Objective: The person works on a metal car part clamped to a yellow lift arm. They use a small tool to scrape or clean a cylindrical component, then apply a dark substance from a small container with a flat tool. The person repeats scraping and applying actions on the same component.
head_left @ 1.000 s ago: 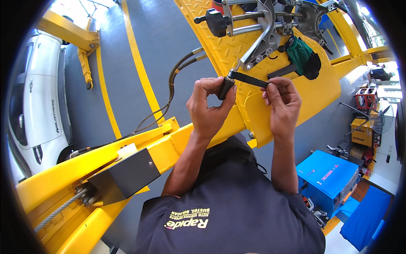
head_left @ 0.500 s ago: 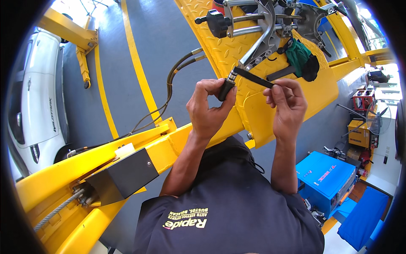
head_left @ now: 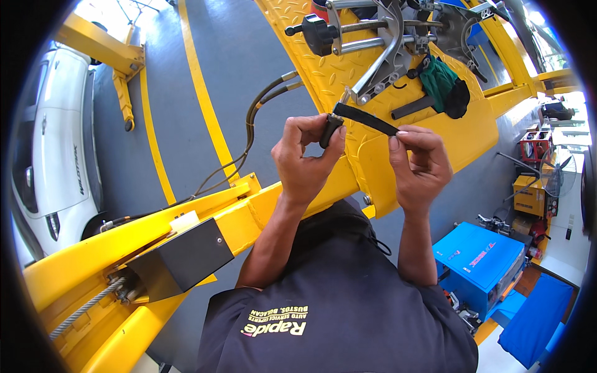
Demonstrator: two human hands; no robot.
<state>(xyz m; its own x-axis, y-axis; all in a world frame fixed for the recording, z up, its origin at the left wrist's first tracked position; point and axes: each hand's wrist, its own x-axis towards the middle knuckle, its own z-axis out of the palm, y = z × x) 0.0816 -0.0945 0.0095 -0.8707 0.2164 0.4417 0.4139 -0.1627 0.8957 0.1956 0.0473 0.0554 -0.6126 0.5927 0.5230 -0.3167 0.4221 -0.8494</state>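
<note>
My left hand is closed round a short black cylindrical grip with a metal fitting at its top. From that end a flat black strip stretches across to my right hand, which pinches its other end between thumb and fingers. Whether the strip is tape or rubber I cannot tell. Just beyond my hands, a metal wheel clamp with rods, a threaded spindle and a black knob rests on the yellow tread-plate ramp. One clamp leg ends close to the grip; whether they touch is unclear.
Beside the clamp lie a green and black cloth and a dark tube. A yellow lift beam crosses in front of me, hoses hanging beyond it. A blue cabinet stands right, a white vehicle far left.
The strip has moved slightly left and down, now showing more of its broad face. My left hand has shifted a little left with the grip; my right fingers have curled more.
</note>
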